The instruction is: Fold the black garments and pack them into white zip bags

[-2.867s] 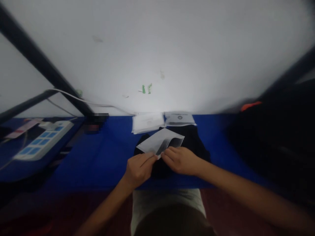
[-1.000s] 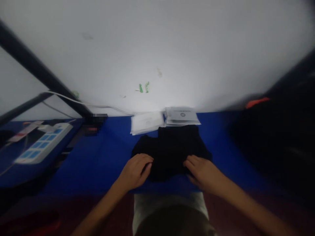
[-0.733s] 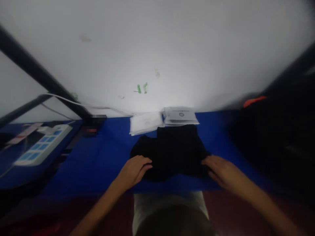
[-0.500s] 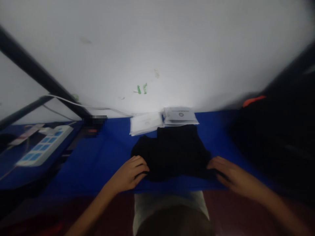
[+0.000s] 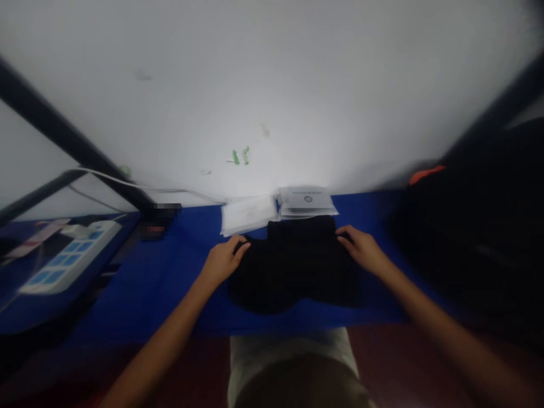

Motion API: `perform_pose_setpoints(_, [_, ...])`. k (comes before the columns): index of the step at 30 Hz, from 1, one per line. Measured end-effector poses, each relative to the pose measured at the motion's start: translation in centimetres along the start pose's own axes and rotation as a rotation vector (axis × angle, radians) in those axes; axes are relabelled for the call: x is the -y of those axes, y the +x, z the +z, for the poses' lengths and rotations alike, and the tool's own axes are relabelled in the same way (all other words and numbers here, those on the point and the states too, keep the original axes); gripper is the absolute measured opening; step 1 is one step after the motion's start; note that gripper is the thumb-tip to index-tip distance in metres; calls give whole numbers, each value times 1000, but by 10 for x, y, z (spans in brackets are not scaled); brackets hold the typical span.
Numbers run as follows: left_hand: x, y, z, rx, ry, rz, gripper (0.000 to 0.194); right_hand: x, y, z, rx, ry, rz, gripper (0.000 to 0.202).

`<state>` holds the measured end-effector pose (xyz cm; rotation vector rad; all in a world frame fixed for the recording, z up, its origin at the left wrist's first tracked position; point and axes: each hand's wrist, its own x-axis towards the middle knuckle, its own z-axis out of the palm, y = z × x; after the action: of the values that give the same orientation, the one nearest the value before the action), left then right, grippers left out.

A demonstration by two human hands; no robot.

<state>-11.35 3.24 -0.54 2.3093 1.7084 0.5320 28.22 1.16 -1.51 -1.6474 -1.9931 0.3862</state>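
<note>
A black cloth garment [image 5: 297, 266] lies spread on the blue tabletop [image 5: 170, 283]. Its lower edge has a shallow notch near the middle; the dark fabric hides any seams. At the garment's upper left edge, my left hand [image 5: 225, 260] pinches the cloth between thumb and fingers. My right hand [image 5: 361, 247] grips the upper right edge in a similar pinch. Just beyond the garment lie two stacks of flat packets in clear plastic, a plain white stack [image 5: 249, 215] on the left and a printed stack [image 5: 306, 202] on the right.
A white power strip [image 5: 72, 258] with blue sockets lies at the left. A white cable [image 5: 170, 189] runs along the wall [image 5: 272, 85]. On the right rises a large dark heap [image 5: 467, 243] with an orange patch. Dark frame bars [image 5: 63, 127] slant at both sides.
Both hands have moved from the garment's lower corners up to its upper side edges. The garment's lower edge now lies flatter, with a notch showing. The view has shifted slightly.
</note>
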Motion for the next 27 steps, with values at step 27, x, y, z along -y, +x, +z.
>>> perform_pose_setpoints(27, [-49, 26, 6, -59, -269, 524, 14, 10, -2, -33, 26, -262, -473, 22])
